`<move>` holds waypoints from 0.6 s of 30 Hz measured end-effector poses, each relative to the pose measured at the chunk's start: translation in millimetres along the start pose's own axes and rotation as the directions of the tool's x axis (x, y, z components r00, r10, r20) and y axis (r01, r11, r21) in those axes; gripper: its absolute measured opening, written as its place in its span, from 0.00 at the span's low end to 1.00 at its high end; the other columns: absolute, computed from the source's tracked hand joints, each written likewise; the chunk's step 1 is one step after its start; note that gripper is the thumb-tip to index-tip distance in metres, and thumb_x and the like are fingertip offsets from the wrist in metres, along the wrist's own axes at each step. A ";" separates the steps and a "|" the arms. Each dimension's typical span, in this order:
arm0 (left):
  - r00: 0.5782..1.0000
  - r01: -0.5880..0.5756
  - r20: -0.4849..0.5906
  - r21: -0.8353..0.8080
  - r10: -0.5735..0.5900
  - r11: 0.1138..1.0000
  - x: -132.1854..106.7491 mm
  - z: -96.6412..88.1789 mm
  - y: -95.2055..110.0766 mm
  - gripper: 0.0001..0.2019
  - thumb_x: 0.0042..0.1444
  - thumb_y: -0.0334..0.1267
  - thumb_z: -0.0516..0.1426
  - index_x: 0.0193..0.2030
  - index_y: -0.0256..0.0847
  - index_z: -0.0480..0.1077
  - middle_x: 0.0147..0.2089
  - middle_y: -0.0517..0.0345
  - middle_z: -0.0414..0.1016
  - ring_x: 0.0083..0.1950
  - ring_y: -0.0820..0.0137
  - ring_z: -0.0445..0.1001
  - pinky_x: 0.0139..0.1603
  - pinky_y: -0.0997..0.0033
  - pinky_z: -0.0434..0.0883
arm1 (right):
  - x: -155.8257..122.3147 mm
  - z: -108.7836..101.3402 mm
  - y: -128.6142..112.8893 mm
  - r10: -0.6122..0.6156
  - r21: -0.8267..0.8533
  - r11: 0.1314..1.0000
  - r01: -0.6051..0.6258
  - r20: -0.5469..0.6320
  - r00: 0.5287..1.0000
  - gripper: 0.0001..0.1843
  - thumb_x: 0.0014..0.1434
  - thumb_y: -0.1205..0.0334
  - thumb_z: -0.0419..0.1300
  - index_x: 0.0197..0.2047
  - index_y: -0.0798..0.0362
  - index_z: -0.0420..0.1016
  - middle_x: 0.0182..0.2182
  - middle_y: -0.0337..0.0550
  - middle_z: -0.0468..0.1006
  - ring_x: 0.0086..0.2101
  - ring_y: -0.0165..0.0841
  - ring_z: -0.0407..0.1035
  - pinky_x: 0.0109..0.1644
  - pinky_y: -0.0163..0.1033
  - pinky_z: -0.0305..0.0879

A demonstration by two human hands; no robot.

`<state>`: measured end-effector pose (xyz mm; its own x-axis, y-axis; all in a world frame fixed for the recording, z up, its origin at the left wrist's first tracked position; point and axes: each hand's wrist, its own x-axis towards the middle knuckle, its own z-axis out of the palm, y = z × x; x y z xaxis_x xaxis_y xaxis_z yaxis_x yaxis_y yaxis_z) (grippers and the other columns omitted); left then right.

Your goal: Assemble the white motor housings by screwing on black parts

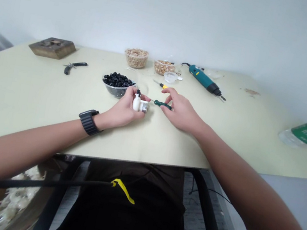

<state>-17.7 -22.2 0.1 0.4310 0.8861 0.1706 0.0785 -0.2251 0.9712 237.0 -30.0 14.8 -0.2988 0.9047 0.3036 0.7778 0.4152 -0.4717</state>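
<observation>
A pale table (26,92) seen from above. The left hand (123,110), just in front of a clear bowl of black pieces (116,83), is curled closed around a small white part (138,104), pressing it to the table. Just right of that bowl, the right hand (182,114) pinches a small green screwdriver (162,104) between thumb and fingers, its other fingers loosely spread. The screwdriver's tip meets the part. A teal power tool (204,80) lies behind and right of the bowl.
</observation>
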 end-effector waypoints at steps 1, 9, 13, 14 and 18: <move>1.000 0.004 -0.004 -0.001 -0.004 1.000 0.1 0.0 -0.2 0.34 0.48 0.34 0.72 0.49 0.48 0.51 0.66 0.50 0.77 0.55 0.66 0.78 0.60 0.55 0.74 | 0.0 0.5 0.8 -0.012 0.005 1.000 0.012 -0.014 1.000 0.26 0.70 0.61 0.61 0.70 0.50 0.71 0.51 0.52 0.83 0.46 0.45 0.74 0.52 0.49 0.68; 0.999 -0.027 0.020 -0.082 0.029 0.996 1.5 -1.0 -0.6 0.31 0.48 0.33 0.70 0.48 0.48 0.52 0.64 0.52 0.76 0.57 0.67 0.76 0.55 0.61 0.73 | -1.5 2.1 1.1 -0.038 -0.014 0.999 0.037 -0.054 0.998 0.26 0.70 0.63 0.59 0.70 0.49 0.70 0.62 0.58 0.79 0.61 0.53 0.71 0.69 0.61 0.68; 0.998 -0.032 0.043 -0.056 0.035 0.998 0.6 -0.7 2.3 0.32 0.50 0.34 0.70 0.49 0.48 0.52 0.61 0.53 0.79 0.48 0.70 0.77 0.51 0.62 0.71 | -0.4 4.2 5.8 -0.095 0.051 0.994 0.099 -0.076 0.993 0.31 0.67 0.72 0.52 0.71 0.47 0.70 0.68 0.57 0.77 0.65 0.50 0.72 0.73 0.62 0.68; 0.998 -0.031 0.048 -0.047 0.033 0.998 0.3 -0.7 3.1 0.32 0.50 0.34 0.70 0.50 0.48 0.52 0.60 0.53 0.79 0.46 0.71 0.77 0.50 0.62 0.71 | 0.0 4.3 6.7 -0.105 0.086 0.990 0.111 -0.077 0.992 0.34 0.65 0.74 0.51 0.71 0.47 0.70 0.68 0.56 0.78 0.65 0.48 0.74 0.73 0.62 0.69; 0.998 -0.010 0.056 -0.019 0.011 1.000 -0.2 -0.9 5.1 0.33 0.51 0.36 0.71 0.55 0.48 0.55 0.63 0.50 0.80 0.44 0.70 0.77 0.48 0.62 0.72 | 0.7 2.3 6.1 -0.084 0.225 0.970 0.096 -0.058 0.995 0.42 0.58 0.76 0.51 0.74 0.45 0.70 0.68 0.54 0.80 0.67 0.45 0.75 0.73 0.62 0.72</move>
<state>-18.2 -23.1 5.1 0.4815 0.8594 0.1721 0.0570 -0.2267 0.9723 240.3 -26.6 10.2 -0.3307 0.8593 0.3901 0.6010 0.5105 -0.6150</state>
